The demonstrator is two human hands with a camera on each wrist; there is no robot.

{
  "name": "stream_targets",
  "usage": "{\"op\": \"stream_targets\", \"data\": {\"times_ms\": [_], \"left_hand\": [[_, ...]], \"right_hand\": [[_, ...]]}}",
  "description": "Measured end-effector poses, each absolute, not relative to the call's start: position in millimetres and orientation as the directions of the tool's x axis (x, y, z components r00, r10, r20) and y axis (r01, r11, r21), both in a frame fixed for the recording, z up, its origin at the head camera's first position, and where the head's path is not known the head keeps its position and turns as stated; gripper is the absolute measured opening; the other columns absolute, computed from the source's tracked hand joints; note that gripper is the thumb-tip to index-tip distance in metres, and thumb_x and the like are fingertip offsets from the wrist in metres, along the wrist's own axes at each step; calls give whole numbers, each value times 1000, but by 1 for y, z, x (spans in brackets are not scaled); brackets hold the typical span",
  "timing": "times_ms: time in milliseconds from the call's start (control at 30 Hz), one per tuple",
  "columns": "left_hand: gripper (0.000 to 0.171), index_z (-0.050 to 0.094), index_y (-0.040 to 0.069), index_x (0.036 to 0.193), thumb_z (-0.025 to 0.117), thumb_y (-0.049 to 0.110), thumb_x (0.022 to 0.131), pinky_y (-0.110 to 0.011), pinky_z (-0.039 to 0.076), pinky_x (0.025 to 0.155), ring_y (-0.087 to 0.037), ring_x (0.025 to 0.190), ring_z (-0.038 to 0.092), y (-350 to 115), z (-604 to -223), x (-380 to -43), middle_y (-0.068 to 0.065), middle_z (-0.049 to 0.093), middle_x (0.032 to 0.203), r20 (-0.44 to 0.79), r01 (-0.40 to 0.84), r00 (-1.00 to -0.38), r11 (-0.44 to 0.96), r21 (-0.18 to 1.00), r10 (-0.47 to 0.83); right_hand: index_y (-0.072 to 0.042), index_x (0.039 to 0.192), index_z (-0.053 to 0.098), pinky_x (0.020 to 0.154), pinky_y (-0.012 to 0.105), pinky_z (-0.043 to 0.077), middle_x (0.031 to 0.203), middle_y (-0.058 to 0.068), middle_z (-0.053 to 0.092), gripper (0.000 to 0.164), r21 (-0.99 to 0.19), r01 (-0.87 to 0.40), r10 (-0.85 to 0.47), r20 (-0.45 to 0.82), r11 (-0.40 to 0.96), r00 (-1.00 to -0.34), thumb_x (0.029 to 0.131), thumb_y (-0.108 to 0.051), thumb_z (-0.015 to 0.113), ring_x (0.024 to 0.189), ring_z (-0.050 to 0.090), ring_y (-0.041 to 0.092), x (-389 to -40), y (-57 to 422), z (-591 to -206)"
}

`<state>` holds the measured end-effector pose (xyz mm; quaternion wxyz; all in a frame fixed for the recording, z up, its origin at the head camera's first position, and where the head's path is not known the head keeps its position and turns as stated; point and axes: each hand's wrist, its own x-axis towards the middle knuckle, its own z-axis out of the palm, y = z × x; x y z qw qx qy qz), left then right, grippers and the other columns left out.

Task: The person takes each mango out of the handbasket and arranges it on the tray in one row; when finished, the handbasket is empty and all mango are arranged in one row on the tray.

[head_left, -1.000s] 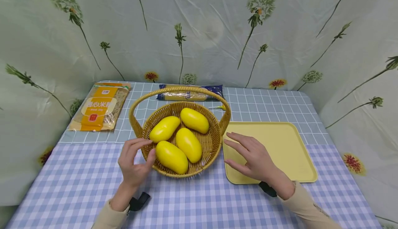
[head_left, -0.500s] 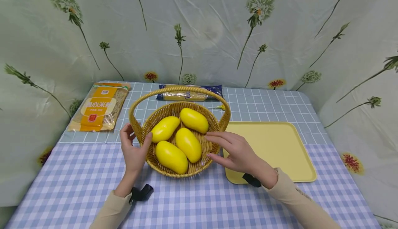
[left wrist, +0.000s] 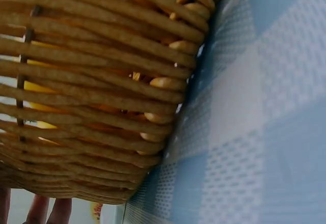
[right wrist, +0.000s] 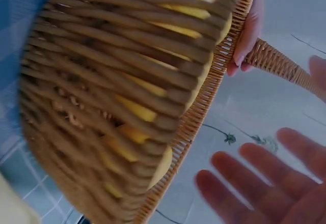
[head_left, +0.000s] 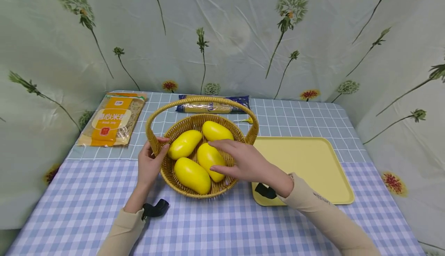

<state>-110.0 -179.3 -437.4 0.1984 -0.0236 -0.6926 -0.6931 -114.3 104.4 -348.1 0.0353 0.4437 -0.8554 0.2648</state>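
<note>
A woven basket (head_left: 205,196) with an arched handle holds several smooth yellow mangoes. At its left side my left hand (head_left: 149,167) grips the rim by the foot of the handle, thumb inside and fingers outside. The left wrist view is filled by the basket's wall (left wrist: 91,81), with fingertips (left wrist: 38,211) below it. Over the basket hovers my right hand (head_left: 245,161), fingers spread and nothing held. It partly covers the mango nearest the middle (head_left: 208,157). The right wrist view shows these right fingers (right wrist: 270,183) straight, apart from the basket's rim (right wrist: 191,127).
A yellow tray (head_left: 313,171) lies right of the basket, under my right forearm. Behind the basket is a blue and yellow pasta packet (head_left: 212,107), with a small yellow-tipped item (head_left: 248,120) nearby. An orange food bag (head_left: 111,121) lies back left.
My left hand has moved up and forward onto the basket's rim and now grips it. The right hand has come left from above the tray to over the mangoes. The basket has stayed put.
</note>
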Motion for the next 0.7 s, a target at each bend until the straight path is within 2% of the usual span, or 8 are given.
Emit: {"op": "stream_targets", "data": {"times_ms": [133, 233, 367, 467, 700], "left_hand": [[20, 57, -10, 107, 62, -3, 89, -21, 47, 76, -19, 96, 57, -180, -439, -111, -3, 66, 100, 311, 315, -921, 21, 949, -235], [18, 54, -14, 105, 59, -9, 88, -20, 47, 76, -17, 96, 57, -178, -433, -109, -2, 65, 97, 313, 321, -924, 0, 947, -222], [17, 51, -17, 103, 56, -14, 88, -19, 47, 77, -15, 95, 56, -174, -422, -105, -3, 64, 96, 323, 330, -923, 0, 944, -211], [17, 50, -18, 103, 56, -14, 88, -19, 47, 77, -14, 95, 56, -172, -417, -102, -1, 64, 95, 320, 326, -923, 8, 945, -215], [17, 50, -18, 103, 55, -16, 87, -19, 47, 78, -15, 96, 56, -172, -417, -101, -4, 64, 96, 330, 339, -919, -7, 941, -217]], "right_hand": [[-13, 134, 52, 87, 31, 47, 131, 2, 54, 60, -430, -708, -732, 145, 560, -666, 88, -48, 64, 109, 56, 15, -120, 95, -343], [-11, 132, 54, 85, 32, 48, 129, 2, 55, 60, -414, -670, -717, 56, 616, -694, 88, -50, 63, 106, 57, 17, -125, 88, -340], [-12, 132, 55, 90, 36, 45, 129, 3, 56, 60, -404, -605, -679, -56, 686, -732, 87, -52, 62, 111, 55, 20, -132, 79, -337], [-14, 132, 55, 91, 39, 44, 129, 3, 56, 59, -397, -570, -656, -122, 720, -745, 88, -52, 61, 115, 53, 21, -138, 73, -338], [-17, 134, 54, 85, 39, 45, 124, 1, 60, 62, -382, -523, -628, -238, 762, -741, 84, -53, 65, 108, 57, 20, -148, 62, -342]]}}
